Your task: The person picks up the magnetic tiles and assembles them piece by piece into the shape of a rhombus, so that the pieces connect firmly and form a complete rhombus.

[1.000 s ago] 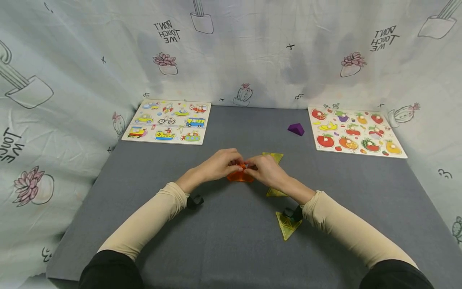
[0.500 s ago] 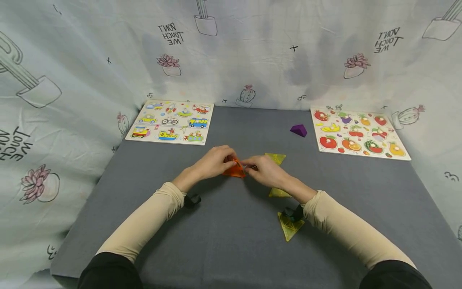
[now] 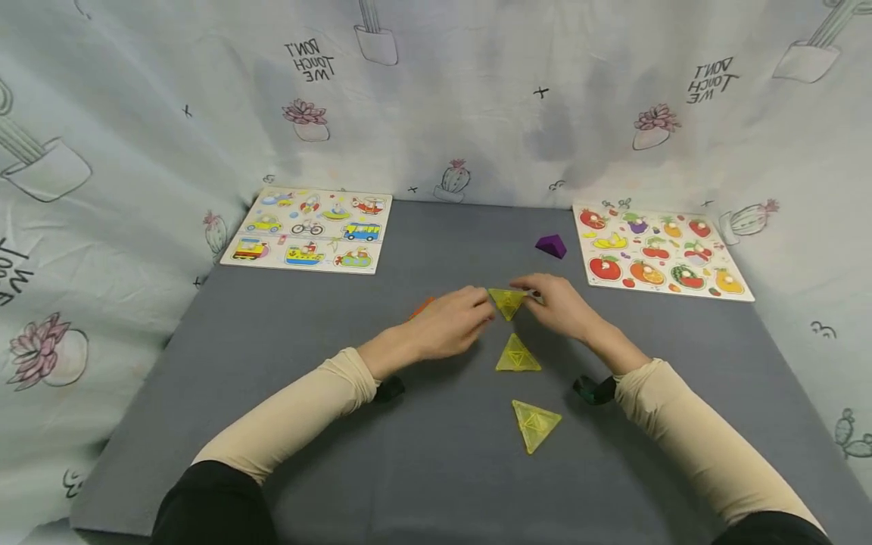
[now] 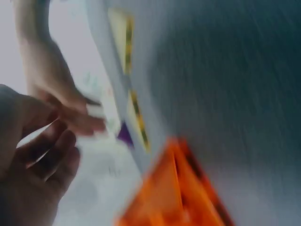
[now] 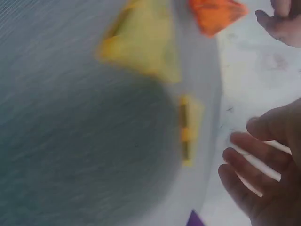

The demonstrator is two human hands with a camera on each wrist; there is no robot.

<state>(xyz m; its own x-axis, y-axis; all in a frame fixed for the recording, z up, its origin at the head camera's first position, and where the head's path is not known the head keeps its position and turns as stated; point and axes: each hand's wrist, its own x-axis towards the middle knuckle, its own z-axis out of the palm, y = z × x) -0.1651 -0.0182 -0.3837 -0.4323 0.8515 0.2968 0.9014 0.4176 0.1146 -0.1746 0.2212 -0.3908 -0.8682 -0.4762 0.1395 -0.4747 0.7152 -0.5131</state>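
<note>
Over the grey desk (image 3: 450, 454), the left grip (image 3: 446, 325) is loosely bent and the right grip (image 3: 562, 309) has its fingers apart, neither holding anything. Partly hidden behind the left one sits the orange pyramid-like piece (image 4: 162, 190), and between both lies the far yellow triangle (image 3: 508, 300), fingertip contact unclear. The triangle looks like light, stiff, slick plastic, best pinched lightly by its edges rather than its faces.
</note>
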